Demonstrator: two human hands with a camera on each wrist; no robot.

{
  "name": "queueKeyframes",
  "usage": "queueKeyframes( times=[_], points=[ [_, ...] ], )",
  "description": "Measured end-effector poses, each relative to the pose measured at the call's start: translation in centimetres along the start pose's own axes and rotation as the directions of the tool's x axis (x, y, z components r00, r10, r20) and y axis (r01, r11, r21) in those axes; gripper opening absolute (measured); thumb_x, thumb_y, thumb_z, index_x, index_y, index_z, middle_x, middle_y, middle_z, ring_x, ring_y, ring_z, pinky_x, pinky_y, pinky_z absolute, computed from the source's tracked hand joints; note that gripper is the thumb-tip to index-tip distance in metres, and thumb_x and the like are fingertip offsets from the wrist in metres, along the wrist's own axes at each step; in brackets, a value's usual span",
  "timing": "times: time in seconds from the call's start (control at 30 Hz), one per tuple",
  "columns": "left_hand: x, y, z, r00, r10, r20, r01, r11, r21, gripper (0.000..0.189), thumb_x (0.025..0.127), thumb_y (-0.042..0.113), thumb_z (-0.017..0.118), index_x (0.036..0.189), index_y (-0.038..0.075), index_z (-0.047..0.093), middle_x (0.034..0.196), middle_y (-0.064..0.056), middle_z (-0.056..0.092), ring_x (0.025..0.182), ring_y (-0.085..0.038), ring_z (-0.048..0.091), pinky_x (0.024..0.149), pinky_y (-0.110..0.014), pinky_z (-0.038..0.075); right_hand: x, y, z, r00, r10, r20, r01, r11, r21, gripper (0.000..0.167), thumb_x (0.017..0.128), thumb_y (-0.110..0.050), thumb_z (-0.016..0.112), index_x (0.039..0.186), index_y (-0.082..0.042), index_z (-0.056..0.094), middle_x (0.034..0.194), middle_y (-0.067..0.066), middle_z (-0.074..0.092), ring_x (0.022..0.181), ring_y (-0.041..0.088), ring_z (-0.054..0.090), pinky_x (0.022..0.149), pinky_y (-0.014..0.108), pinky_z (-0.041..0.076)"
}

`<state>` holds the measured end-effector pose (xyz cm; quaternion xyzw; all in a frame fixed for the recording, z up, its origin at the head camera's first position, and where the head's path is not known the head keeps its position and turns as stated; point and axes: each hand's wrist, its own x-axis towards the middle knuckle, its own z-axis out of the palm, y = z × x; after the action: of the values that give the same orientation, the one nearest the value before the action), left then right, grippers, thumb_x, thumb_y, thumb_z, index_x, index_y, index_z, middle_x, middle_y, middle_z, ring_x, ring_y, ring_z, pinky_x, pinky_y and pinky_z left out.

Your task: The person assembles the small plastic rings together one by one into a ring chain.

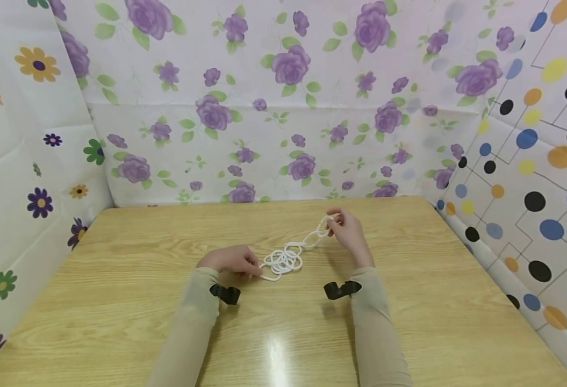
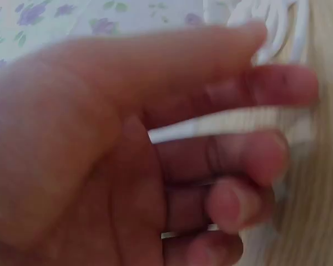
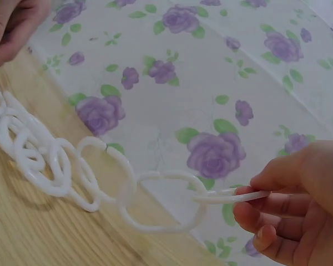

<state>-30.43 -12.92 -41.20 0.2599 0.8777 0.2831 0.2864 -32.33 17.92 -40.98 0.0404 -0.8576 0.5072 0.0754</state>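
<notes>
A white chain of smooth oval links (image 1: 283, 260) lies bunched on the wooden table between the two hands. From the pile, several links (image 3: 164, 202) stretch up to the right in a line. The right hand (image 1: 346, 231) pinches the end link (image 3: 233, 197) between thumb and fingers, at the far right of the chain. At the pile's left side, the left hand (image 1: 232, 260) has its thumb and index finger close together on a link (image 1: 271, 278); its other fingers curl inward. Loops of chain (image 2: 275, 27) show just beyond its thumb in the left wrist view.
The wooden table (image 1: 119, 301) reaches to a wall covering with purple roses (image 1: 290, 64) at the back. Flower-patterned (image 1: 38, 64) and dotted (image 1: 535, 201) coverings stand at the left and right. Both wrists wear black camera mounts (image 1: 225, 294).
</notes>
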Motion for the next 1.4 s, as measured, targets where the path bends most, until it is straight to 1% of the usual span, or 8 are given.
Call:
queueKeyframes(
  times=[0.1, 0.23, 0.3, 0.37, 0.53, 0.8, 1.07, 1.4],
  points=[
    [-0.5, -0.3, -0.1, 0.999, -0.011, -0.046, 0.012, 1.0, 0.018, 0.025, 0.093, 0.025, 0.064, 0.079, 0.006, 0.07, 0.059, 0.001, 0.054, 0.053, -0.011, 0.041, 0.055, -0.023, 0.035, 0.2, 0.8, -0.8, 1.0, 0.019, 0.001, -0.019, 1.0, -0.023, 0.025, 0.097, -0.009, 0.052, 0.121, -0.004, 0.057, 0.089, 0.015, 0.065, 0.068, 0.019, 0.063, 0.054, 0.02, 0.042],
    [-0.4, -0.1, 0.1, 0.991, 0.087, -0.098, -0.087, 0.996, 0.004, 0.019, 0.095, 0.026, 0.062, 0.089, 0.008, 0.068, 0.063, -0.002, 0.052, 0.056, -0.012, 0.042, 0.057, -0.026, 0.036, 0.3, 1.5, -1.3, 0.999, 0.035, 0.032, -0.033, 0.998, -0.056, 0.026, 0.096, -0.007, 0.051, 0.121, -0.002, 0.056, 0.09, 0.017, 0.065, 0.071, 0.024, 0.065, 0.058, 0.023, 0.045],
    [-0.1, 0.0, 0.3, 0.986, 0.14, -0.094, -0.139, 0.99, 0.019, 0.015, 0.095, 0.025, 0.062, 0.096, 0.011, 0.068, 0.067, -0.002, 0.054, 0.058, -0.012, 0.044, 0.059, -0.027, 0.038, 0.3, 1.6, -1.3, 0.998, 0.021, 0.055, -0.016, 0.997, -0.079, 0.026, 0.095, -0.006, 0.051, 0.121, 0.0, 0.057, 0.09, 0.018, 0.066, 0.072, 0.025, 0.065, 0.061, 0.024, 0.046],
    [0.2, 0.2, 0.5, 0.987, 0.153, -0.053, -0.151, 0.988, 0.042, 0.012, 0.094, 0.023, 0.063, 0.099, 0.013, 0.069, 0.07, -0.002, 0.057, 0.059, -0.011, 0.047, 0.059, -0.026, 0.04, 0.3, 1.6, -1.3, 0.997, 0.006, 0.081, 0.002, 0.995, -0.096, 0.027, 0.095, -0.006, 0.052, 0.121, 0.001, 0.056, 0.09, 0.019, 0.066, 0.073, 0.027, 0.065, 0.062, 0.025, 0.047],
    [0.3, 0.1, 0.9, 0.995, 0.101, 0.015, -0.101, 0.993, 0.059, 0.008, 0.092, 0.022, 0.067, 0.092, 0.014, 0.067, 0.07, 0.001, 0.059, 0.06, -0.011, 0.05, 0.06, -0.024, 0.042, 0.1, 2.2, -1.9, 0.989, -0.02, 0.146, 0.04, 0.989, -0.14, 0.029, 0.096, -0.005, 0.053, 0.123, 0.002, 0.054, 0.098, 0.02, 0.062, 0.082, 0.033, 0.065, 0.064, 0.026, 0.048],
    [-1.2, -1.2, -0.2, 0.997, -0.037, -0.066, 0.044, 0.994, 0.103, 0.016, 0.083, 0.018, 0.075, 0.082, 0.011, 0.061, 0.07, 0.002, 0.053, 0.062, -0.012, 0.047, 0.064, -0.027, 0.039, -0.1, 3.8, -4.0, 0.99, -0.004, 0.144, 0.026, 0.988, -0.155, 0.032, 0.096, -0.005, 0.053, 0.127, 0.002, 0.052, 0.108, 0.024, 0.06, 0.083, 0.029, 0.066, 0.067, 0.033, 0.052],
    [-2.6, -3.6, -1.2, 0.988, 0.004, -0.157, 0.014, 0.994, 0.108, 0.018, 0.081, 0.02, 0.075, 0.08, 0.011, 0.06, 0.071, 0.002, 0.053, 0.063, -0.012, 0.046, 0.063, -0.027, 0.038, -0.2, 4.5, -6.2, 0.996, 0.054, 0.069, -0.046, 0.993, -0.111, 0.032, 0.096, -0.005, 0.052, 0.128, 0.002, 0.052, 0.111, 0.024, 0.06, 0.081, 0.024, 0.066, 0.07, 0.035, 0.054],
    [-4.9, -5.5, -3.0, 0.963, -0.017, -0.268, 0.035, 0.997, 0.063, 0.021, 0.083, 0.024, 0.074, 0.086, 0.009, 0.061, 0.074, -0.001, 0.056, 0.066, -0.015, 0.047, 0.065, -0.03, 0.039, -0.2, 5.2, -8.1, 0.995, 0.101, 0.014, -0.1, 0.993, -0.065, 0.033, 0.096, -0.007, 0.054, 0.127, 0.005, 0.051, 0.1, 0.014, 0.057, 0.069, 0.006, 0.06, 0.067, 0.03, 0.053]
  ],
)
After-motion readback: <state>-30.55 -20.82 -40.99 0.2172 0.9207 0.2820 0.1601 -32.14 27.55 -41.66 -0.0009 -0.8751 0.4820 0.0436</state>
